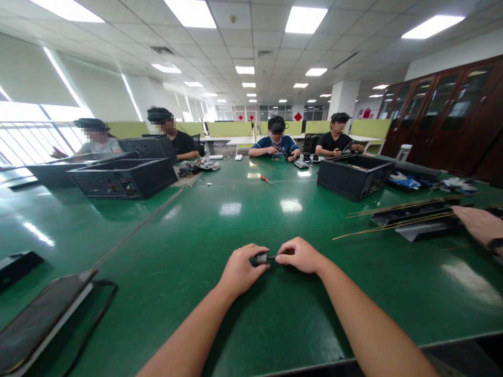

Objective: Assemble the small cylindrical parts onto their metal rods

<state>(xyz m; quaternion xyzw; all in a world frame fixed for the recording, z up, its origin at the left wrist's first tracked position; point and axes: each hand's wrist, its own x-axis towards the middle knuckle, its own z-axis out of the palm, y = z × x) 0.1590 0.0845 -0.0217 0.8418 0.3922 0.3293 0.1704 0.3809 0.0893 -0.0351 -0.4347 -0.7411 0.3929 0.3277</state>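
Close to the green tabletop, my left hand (242, 268) grips a small grey metal cylinder (261, 258) between thumb and fingers. A thin dark shaft (271, 257) sticks out of the cylinder to the right, so it looks like a small motor, though its exact kind is too small to tell. My right hand (302, 255) pinches the free end of that shaft between thumb and forefinger. The fingertips cover both ends of the piece.
Dark computer cases (126, 178) stand at the left, another case (356, 175) at the right. A red screwdriver (266, 179) lies far ahead. A notebook (43, 319) is at lower left. Thin rods (393, 222) and a co-worker's hand (479, 222) are at right. Several people sit opposite.
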